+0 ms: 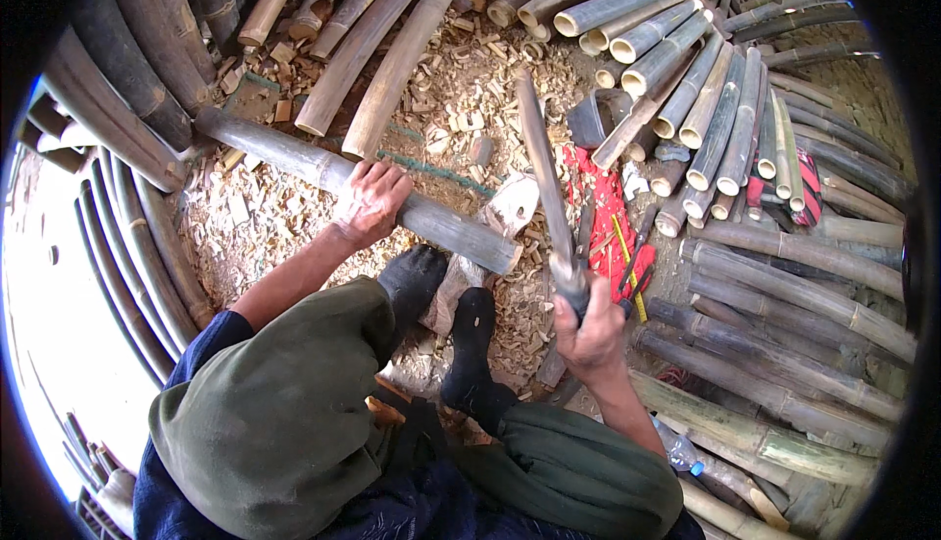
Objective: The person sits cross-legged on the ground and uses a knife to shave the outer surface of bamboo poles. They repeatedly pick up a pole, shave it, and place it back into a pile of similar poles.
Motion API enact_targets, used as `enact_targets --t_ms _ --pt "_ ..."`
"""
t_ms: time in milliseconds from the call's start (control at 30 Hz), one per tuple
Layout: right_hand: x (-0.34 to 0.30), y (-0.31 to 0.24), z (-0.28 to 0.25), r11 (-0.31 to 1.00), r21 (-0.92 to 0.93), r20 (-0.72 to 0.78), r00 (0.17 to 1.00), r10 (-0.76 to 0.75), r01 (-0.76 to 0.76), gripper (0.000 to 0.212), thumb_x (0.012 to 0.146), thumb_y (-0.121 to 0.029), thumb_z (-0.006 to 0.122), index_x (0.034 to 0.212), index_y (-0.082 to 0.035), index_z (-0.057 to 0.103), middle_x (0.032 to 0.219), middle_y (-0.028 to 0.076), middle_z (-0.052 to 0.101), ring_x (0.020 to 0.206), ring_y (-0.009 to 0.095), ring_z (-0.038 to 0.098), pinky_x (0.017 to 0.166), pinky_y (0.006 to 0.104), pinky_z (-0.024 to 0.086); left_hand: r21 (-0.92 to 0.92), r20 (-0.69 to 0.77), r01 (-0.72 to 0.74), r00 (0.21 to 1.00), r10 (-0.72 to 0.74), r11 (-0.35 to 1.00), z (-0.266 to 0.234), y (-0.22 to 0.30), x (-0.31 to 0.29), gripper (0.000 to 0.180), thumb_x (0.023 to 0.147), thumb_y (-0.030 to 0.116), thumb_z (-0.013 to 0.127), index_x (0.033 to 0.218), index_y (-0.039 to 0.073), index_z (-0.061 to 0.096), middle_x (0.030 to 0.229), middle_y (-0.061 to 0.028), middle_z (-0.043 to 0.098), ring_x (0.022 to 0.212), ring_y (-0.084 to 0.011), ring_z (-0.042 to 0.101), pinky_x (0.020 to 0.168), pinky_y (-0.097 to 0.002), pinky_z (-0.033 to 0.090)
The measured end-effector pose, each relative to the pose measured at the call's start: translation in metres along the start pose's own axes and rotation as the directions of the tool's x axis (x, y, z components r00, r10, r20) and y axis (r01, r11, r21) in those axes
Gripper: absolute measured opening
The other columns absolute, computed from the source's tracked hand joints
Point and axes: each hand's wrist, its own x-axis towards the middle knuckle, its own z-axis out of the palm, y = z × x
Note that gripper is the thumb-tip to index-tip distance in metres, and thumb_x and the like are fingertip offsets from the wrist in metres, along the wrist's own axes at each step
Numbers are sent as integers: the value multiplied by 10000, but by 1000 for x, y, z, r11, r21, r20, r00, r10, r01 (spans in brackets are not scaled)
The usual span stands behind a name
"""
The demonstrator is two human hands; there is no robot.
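Your left hand is clamped over the bamboo pole, whose right end crosses the log; your right hand grips the knife, right of the log. Shallow strokes, angled away from your feet beside the log, seem safest.

- I watch through the left lens of a side-by-side fisheye pair on the wearer's head.
- It faces steeply down, past the green trousers at the lower edge, with the left hand and right hand near.
- My view bends toward its dark rim.
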Motion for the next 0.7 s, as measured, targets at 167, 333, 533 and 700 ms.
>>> enact_targets --t_ms 167,333,533,700 --pt "-13 41 34 919 -353 341 889 304 -179 310 1033 -301 662 1009 -24 525 773 288 700 708 480 723 608 562 578 -34 115 23 993 -19 999 6 8 1 284 739 97 658 1015 32 647 1010 -131 680 1033 -334 676 934 -472 502" --pt "11 -22 -18 997 46 88 994 62 -66 293 1025 -245 685 1098 7 555 736 276 682 660 477 707 568 536 553 -7 63 10 998 -10 1000 5 2 1 297 740 92 671 1029 31 646 1029 -137 683 1050 -334 678 988 -476 500" --pt "-22 38 37 954 -276 260 946 196 -121 318 1038 -298 664 1081 -10 535 768 279 687 662 458 718 568 538 561 -5 63 -8 998 8 1000 9 3 5 237 743 81 674 970 41 621 1027 -142 676 1040 -334 679 957 -474 501" --pt "13 -5 -10 970 -172 265 940 213 -171 278 1033 -256 673 1048 -13 539 704 255 682 667 461 722 601 540 563 0 47 -2 999 2 1000 7 2 9 253 750 84 668 995 35 626 1031 -140 670 1064 -336 671 953 -471 495"
